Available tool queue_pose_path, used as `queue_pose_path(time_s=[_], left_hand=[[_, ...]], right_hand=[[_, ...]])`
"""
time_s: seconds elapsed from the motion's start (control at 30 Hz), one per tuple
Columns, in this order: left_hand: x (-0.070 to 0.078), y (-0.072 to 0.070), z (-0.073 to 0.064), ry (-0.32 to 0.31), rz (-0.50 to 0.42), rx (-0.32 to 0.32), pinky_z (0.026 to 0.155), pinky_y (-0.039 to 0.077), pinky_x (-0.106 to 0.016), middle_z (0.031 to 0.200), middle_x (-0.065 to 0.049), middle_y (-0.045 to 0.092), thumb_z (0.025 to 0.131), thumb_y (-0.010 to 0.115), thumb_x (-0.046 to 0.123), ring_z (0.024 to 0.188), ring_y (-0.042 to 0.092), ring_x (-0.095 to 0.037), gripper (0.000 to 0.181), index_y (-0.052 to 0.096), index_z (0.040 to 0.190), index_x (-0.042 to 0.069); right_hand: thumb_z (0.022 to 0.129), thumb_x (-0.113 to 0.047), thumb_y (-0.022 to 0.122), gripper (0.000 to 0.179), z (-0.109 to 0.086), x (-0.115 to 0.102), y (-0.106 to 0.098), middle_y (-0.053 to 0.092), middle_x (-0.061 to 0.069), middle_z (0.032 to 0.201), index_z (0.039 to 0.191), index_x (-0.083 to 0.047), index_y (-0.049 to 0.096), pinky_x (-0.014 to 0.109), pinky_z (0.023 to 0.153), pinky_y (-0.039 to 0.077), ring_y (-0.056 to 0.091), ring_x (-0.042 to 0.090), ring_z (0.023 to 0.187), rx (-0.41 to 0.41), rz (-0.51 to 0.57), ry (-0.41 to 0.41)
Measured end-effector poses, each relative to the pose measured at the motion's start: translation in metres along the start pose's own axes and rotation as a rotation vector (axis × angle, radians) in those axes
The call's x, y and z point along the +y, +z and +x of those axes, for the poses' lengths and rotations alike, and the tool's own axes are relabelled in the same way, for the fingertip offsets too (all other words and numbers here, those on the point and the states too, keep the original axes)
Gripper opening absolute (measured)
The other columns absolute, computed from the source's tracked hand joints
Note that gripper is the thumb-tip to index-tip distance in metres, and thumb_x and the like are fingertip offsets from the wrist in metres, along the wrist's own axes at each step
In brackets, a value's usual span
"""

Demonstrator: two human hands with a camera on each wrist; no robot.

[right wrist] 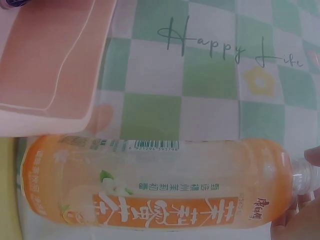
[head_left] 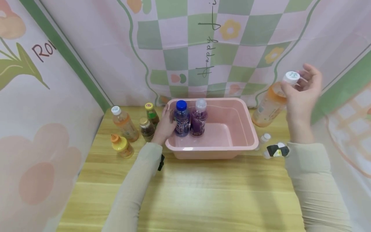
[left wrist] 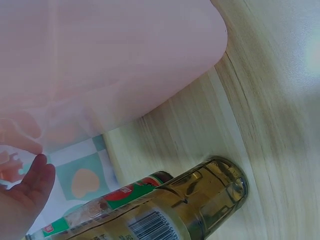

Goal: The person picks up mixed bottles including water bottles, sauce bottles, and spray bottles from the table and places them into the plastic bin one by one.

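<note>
At the left end of the pink plastic basin [head_left: 232, 149], my left hand [head_left: 166, 126] grips the rim, thumb inside beside a blue-capped bottle [head_left: 182, 120]. Next to that bottle, inside the basin, stands a purple drink bottle [head_left: 198, 120] with a clear cap. My right hand [head_left: 308, 88] holds a large orange-labelled drink bottle [head_left: 268, 108] by its neck, just under the white cap. This bottle leans, base toward the basin's right end. Its whole printed label shows in the right wrist view, with the fingers [right wrist: 295, 220] at its neck.
Left of the basin stand another orange-labelled bottle [head_left: 126, 125], a yellow squeeze bottle [head_left: 123, 147], a green-labelled bottle [head_left: 152, 114] and a gold-capped dark bottle [head_left: 147, 129]. A small white-capped bottle [head_left: 265, 138] is near my right wrist. A patterned curtain [head_left: 200, 48] hangs behind the wooden table [head_left: 185, 193].
</note>
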State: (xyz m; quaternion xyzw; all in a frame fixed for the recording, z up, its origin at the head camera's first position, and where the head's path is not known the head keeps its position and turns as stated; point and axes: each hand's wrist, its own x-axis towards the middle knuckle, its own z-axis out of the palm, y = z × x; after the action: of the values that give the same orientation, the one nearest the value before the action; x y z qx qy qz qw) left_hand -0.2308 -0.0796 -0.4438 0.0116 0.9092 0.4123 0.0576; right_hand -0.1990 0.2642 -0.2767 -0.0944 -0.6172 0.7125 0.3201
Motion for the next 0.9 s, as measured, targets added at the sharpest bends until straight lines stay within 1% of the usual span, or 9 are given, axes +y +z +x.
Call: queue_pose_path(time_s=[0.17,0.3,0.43,0.57,0.67,0.8,0.9], left_hand=[[0.001,0.000,0.000,-0.007,0.007,0.001,0.106,0.044,-0.051,0.163,0.004,-0.002,0.091,0.050,0.015,0.134,0.044,-0.035,0.065,0.025,0.151,0.014],[0.001,-0.001,0.000,-0.012,0.007,-0.002,0.107,0.043,-0.051,0.163,0.004,-0.002,0.091,0.050,0.016,0.136,0.041,-0.035,0.065,0.025,0.151,0.015],[0.001,-0.002,-0.001,-0.022,0.002,-0.007,0.109,0.041,-0.052,0.163,0.005,-0.003,0.091,0.050,0.016,0.137,0.040,-0.035,0.066,0.024,0.152,0.015],[0.002,-0.002,-0.001,-0.031,0.018,-0.008,0.109,0.040,-0.054,0.163,0.005,-0.003,0.091,0.051,0.016,0.137,0.039,-0.037,0.066,0.024,0.152,0.014],[0.002,-0.002,-0.002,-0.030,0.033,-0.008,0.108,0.040,-0.054,0.163,0.004,-0.002,0.090,0.051,0.015,0.137,0.040,-0.037,0.067,0.024,0.151,0.014],[0.002,-0.002,-0.002,-0.024,0.038,-0.009,0.108,0.041,-0.053,0.164,0.004,-0.001,0.090,0.052,0.014,0.135,0.042,-0.037,0.068,0.024,0.152,0.014],[0.002,-0.002,-0.002,-0.023,0.046,-0.010,0.109,0.040,-0.053,0.164,0.004,-0.001,0.090,0.052,0.014,0.136,0.040,-0.037,0.068,0.023,0.152,0.014]], right_hand=[[0.074,0.017,0.061,0.058,-0.003,-0.004,0.007,0.052,-0.001,0.110,0.122,-0.015,0.054,0.013,0.083,0.042,0.051,0.009,0.101,-0.023,0.003,-0.034],[0.073,0.018,0.061,0.057,-0.006,-0.005,0.013,0.053,0.000,0.108,0.120,-0.014,0.056,0.015,0.082,0.043,0.052,0.010,0.098,-0.039,0.034,-0.048],[0.073,0.018,0.061,0.056,-0.010,-0.006,0.018,0.054,0.000,0.106,0.119,-0.015,0.056,0.015,0.082,0.042,0.053,0.010,0.097,-0.068,0.038,-0.044],[0.076,0.015,0.063,0.055,-0.015,-0.005,0.022,0.054,-0.002,0.109,0.122,-0.016,0.055,0.015,0.084,0.042,0.052,0.009,0.100,-0.111,0.005,-0.023],[0.077,0.014,0.063,0.055,-0.018,-0.003,0.025,0.053,-0.001,0.111,0.123,-0.016,0.055,0.016,0.084,0.042,0.052,0.010,0.101,-0.139,-0.001,-0.014],[0.077,0.014,0.063,0.055,-0.020,0.001,0.031,0.054,-0.001,0.110,0.122,-0.015,0.055,0.015,0.083,0.041,0.051,0.010,0.100,-0.161,0.003,-0.029],[0.076,0.014,0.063,0.054,-0.022,0.003,0.035,0.054,-0.002,0.109,0.122,-0.015,0.055,0.014,0.082,0.038,0.050,0.009,0.099,-0.167,0.002,-0.044]])
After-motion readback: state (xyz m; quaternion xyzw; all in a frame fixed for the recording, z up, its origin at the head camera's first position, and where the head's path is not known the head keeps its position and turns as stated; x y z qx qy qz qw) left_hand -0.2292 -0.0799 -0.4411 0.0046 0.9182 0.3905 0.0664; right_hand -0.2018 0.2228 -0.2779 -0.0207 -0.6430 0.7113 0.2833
